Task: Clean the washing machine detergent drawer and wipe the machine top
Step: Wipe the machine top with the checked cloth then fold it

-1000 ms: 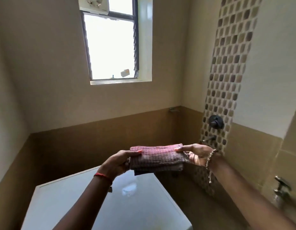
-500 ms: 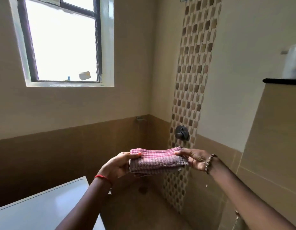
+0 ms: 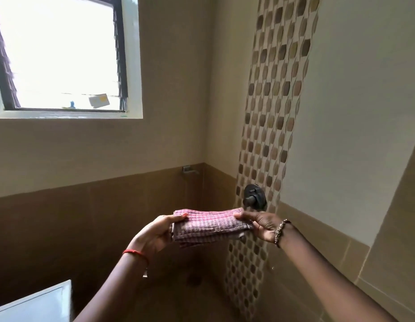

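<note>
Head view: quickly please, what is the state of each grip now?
Left grip: holds the left end of the cloth.
Right grip: pinches its right end.

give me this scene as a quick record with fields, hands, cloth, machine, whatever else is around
place: tiled bathroom corner
cloth: folded pink checked cloth, held roughly level in the air between both hands
left: left hand pinches the cloth's left end, thumb on top
right: right hand pinches the right end, thumb on top
machine: washing machine top, only a corner shows at lower left; cloth not touching it
background: window; black wall valve on the mosaic tile strip
</note>
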A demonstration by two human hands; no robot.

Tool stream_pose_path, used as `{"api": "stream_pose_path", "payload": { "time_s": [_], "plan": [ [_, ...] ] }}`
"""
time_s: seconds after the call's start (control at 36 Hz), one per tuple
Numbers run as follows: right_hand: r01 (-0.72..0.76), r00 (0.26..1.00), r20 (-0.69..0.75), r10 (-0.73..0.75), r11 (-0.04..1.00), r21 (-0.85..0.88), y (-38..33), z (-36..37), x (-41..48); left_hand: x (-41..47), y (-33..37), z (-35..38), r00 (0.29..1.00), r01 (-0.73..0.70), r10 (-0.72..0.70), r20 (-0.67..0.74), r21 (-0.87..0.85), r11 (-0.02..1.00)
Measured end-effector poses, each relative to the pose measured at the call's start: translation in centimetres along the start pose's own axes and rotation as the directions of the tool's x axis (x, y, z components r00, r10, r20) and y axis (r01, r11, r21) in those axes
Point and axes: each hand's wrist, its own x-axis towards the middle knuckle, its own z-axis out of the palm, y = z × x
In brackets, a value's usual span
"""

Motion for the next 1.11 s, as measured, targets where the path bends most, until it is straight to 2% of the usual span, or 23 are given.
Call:
{"api": "stream_pose_path", "payload": {
  "time_s": [0.22, 0.33, 0.5, 0.89, 1.0, 1.11],
  "plan": [
    [-0.055, 0.998, 0.029, 0.059, 0.989, -0.140, -2.6, -3.2, 11.9, 10.9, 1.4, -0.5, 0.998, 0.059, -0.058, 0.032, -0.037, 0.998],
    [-0.025, 0.998, 0.056, 0.029, 0.997, -0.066, -4.8, -3.7, 18.9, 18.1, 3.5, -1.3, 0.994, 0.101, -0.099, 0.037, -0.062, 0.993],
    [0.007, 0.998, 0.056, -0.006, 1.000, -0.008, -8.1, -4.7, 29.0, 28.1, 6.8, -1.8, 0.999, 0.042, -0.043, -0.011, -0.052, 0.998],
    [-0.032, 0.995, 0.100, 0.030, 0.999, 0.020, -10.7, -6.0, 49.9, 45.2, 11.3, -3.9, 0.971, -0.095, 0.097, -0.220, 0.022, 0.995],
    [0.015, 0.998, 0.069, -0.012, 0.999, -0.049, -10.8, -5.8, 56.5, 50.3, 12.0, -5.3, 0.935, -0.134, 0.150, -0.322, 0.070, 0.988],
    [0.053, 0.995, 0.090, -0.043, 0.993, -0.108, -11.4, -5.0, 62.3, 55.4, 12.3, -6.9, 0.851, -0.126, 0.219, -0.477, 0.219, 0.968]
  ]
}}
